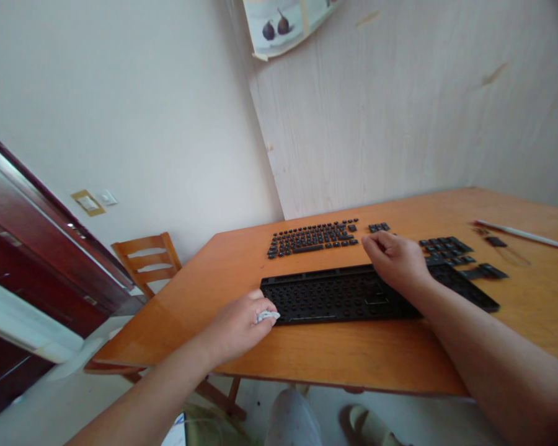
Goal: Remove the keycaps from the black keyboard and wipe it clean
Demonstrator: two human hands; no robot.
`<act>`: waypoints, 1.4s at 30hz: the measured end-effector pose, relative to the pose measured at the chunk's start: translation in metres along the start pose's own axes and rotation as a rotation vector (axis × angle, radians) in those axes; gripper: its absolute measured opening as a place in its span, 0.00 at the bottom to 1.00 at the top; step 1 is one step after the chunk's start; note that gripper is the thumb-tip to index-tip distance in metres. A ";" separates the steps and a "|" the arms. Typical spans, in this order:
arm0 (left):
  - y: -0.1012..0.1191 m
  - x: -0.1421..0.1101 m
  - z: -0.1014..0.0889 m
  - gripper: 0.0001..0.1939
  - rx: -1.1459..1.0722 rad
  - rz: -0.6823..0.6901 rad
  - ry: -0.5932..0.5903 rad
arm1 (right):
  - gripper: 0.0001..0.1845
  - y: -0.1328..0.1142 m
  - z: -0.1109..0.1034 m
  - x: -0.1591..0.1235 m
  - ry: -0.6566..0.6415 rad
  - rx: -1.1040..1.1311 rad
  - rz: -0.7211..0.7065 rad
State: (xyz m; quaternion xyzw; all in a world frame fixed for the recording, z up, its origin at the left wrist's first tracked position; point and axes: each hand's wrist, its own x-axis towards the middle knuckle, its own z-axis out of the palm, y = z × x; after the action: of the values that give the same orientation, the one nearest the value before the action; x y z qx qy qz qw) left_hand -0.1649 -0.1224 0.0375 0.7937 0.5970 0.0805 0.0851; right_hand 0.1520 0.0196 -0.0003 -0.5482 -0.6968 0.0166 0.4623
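Observation:
A black keyboard base without its keycaps (325,298) lies along the near part of the wooden table. At its left end is my left hand (244,319), closed round a crumpled white tissue (267,316), its fingers against the base's edge. Over the right half of the base, my right hand (400,260) is curled closed with the thumb side up; whatever its fingers hold is hidden. Beyond the base, loose black keycaps (307,236) are laid out in keyboard rows. More keycaps (446,246) lie in a group to the right of my right hand.
A small keycap cluster (378,227) sits behind my right hand. At the right lie a white pen-like stick (525,235) and a small dark item with thin wires (495,241). A wooden chair (149,261) stands past the table's left edge (181,279).

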 end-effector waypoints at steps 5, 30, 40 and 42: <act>0.006 -0.001 -0.003 0.07 0.183 0.074 -0.038 | 0.21 -0.001 -0.001 0.000 -0.001 0.004 0.002; 0.012 -0.006 0.006 0.10 0.340 0.097 0.066 | 0.20 0.001 0.000 0.001 0.001 0.031 -0.001; 0.010 -0.003 0.006 0.08 0.171 0.079 0.041 | 0.21 0.000 0.000 0.001 0.005 0.034 0.000; 0.004 0.001 0.006 0.07 0.046 0.052 0.015 | 0.20 0.000 0.000 0.001 0.004 0.029 0.006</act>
State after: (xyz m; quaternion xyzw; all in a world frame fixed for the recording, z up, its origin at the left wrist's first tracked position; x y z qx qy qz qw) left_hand -0.1593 -0.1228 0.0329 0.8100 0.5785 0.0747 0.0601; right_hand 0.1522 0.0200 0.0003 -0.5434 -0.6940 0.0271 0.4715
